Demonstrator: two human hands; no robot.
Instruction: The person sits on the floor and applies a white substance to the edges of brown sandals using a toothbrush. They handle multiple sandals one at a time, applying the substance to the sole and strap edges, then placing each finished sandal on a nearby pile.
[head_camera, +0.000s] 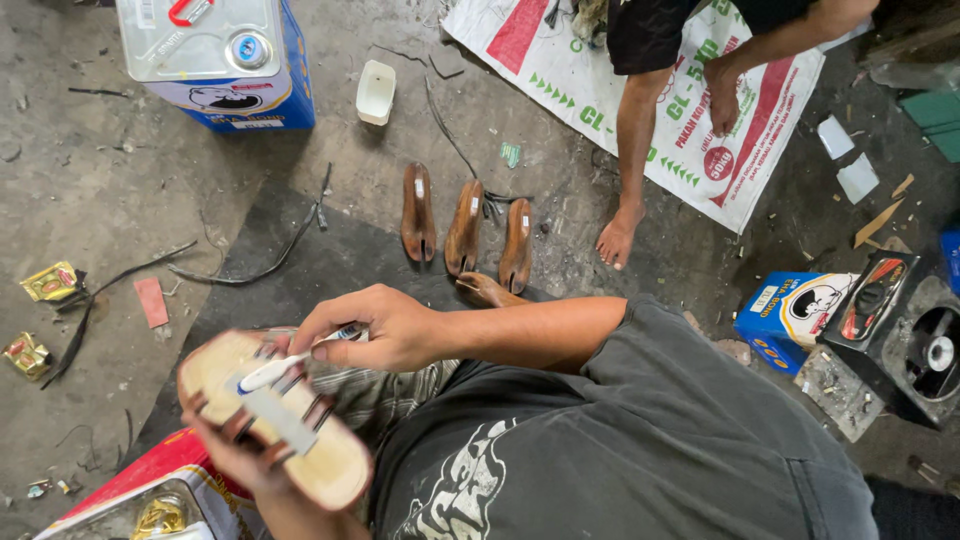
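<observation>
My left hand (238, 455) holds a light tan sandal sole (330, 465) from below, over my lap. Brown straps and a grey strip (278, 418) lie across the sole's top. My right hand (375, 325) grips a small brush (272, 372) with a white tip, and the tip rests on the sole near the straps. My forearm reaches in from the right across my dark grey shirt (640, 440).
Three brown shoe lasts (465, 228) lie on the concrete floor ahead. A blue-and-white tin can (215, 60) and a small white cup (376, 92) stand at the back left. Another person's bare foot (618, 235) rests by a printed sack (560, 90). A blue box (795, 310) sits right.
</observation>
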